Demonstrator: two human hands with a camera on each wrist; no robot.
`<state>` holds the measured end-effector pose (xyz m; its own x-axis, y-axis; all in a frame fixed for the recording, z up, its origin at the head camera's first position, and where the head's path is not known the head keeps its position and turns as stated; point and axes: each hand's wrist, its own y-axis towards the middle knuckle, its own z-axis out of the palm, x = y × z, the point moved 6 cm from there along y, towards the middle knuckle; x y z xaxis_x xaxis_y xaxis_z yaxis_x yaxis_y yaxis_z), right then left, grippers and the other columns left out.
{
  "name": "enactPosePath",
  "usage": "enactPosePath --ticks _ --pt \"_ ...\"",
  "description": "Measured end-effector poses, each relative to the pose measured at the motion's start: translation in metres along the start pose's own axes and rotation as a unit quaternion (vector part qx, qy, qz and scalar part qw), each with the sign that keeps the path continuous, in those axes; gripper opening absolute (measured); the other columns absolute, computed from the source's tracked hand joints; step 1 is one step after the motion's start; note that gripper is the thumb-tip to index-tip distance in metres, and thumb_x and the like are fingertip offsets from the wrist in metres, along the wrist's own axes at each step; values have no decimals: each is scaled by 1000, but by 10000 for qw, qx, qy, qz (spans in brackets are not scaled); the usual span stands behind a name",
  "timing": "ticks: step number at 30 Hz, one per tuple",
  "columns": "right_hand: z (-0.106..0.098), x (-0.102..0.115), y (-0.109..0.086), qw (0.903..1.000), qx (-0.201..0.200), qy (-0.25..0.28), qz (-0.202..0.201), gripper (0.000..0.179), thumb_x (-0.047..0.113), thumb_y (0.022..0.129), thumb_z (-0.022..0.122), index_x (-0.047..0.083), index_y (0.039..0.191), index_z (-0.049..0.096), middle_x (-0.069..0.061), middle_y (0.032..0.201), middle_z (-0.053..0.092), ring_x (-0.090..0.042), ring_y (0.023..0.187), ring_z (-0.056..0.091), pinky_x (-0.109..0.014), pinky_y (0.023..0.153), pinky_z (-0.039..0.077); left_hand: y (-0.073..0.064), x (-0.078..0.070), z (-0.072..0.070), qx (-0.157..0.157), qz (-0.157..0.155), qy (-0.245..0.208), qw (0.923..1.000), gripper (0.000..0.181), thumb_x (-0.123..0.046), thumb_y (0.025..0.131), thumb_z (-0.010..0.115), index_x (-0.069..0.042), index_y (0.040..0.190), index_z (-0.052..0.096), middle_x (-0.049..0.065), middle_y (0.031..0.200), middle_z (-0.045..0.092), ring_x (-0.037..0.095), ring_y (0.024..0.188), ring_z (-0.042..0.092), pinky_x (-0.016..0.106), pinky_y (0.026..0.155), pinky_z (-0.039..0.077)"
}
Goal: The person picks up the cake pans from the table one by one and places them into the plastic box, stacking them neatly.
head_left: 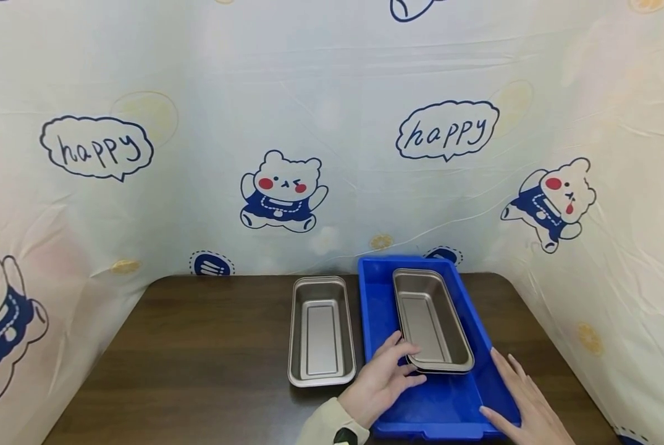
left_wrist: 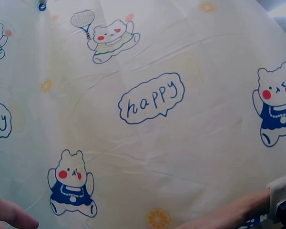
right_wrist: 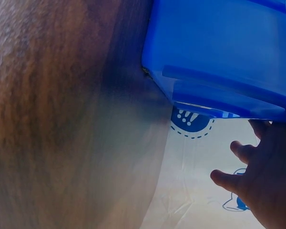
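Observation:
A metal loaf pan (head_left: 428, 321) lies inside a blue plastic tray (head_left: 448, 408). At its near left corner my left hand (head_left: 378, 380) grips the rim, one finger reaching over the edge. A dark line under the near rim shows there, and I cannot tell whether a second pan is stacked below. My right hand (head_left: 532, 402) rests against the tray's right side with its fingers spread. A similar loaf pan (head_left: 322, 330) stands on the table left of the tray. In the right wrist view, the right hand (right_wrist: 264, 176) is dark beside the tray (right_wrist: 219, 52).
The brown wooden table (head_left: 209, 358) extends to the left of the pans. Behind and around it hangs a pale curtain (head_left: 198, 74) printed with bears and "happy" bubbles. In the left wrist view, mostly the curtain (left_wrist: 205, 157) shows, with fingers (left_wrist: 12, 214) at the lower left.

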<state>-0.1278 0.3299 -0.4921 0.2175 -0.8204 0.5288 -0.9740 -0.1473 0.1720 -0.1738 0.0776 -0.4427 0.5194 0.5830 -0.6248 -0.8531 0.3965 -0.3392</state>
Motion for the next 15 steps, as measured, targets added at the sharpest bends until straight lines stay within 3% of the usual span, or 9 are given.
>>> enactPosePath --ticks 2,9,15 --pt "1 -1 -1 10000 9 23 35 103 42 94 78 33 172 11 -23 167 32 -59 150 20 -78 119 1 -4 -4 1 73 -84 26 9999 92 3 96 59 5 166 0 39 167 -5 63 152 -5 72 120 25" --pt "3 -2 -2 10000 41 1 70 103 42 95 76 32 172 9 -24 167 31 -58 152 16 -56 124 -17 -25 -27 3 610 -5 105 9981 85 0 100 56 2 168 4 28 174 1 51 158 6 72 119 26" --pt "4 -2 -1 10000 24 -27 26 104 41 94 77 32 172 9 -25 167 31 -58 152 17 -52 124 -18 -38 -42 -10 809 155 73 9966 79 -1 101 53 3 168 10 26 174 5 50 158 5 71 120 25"
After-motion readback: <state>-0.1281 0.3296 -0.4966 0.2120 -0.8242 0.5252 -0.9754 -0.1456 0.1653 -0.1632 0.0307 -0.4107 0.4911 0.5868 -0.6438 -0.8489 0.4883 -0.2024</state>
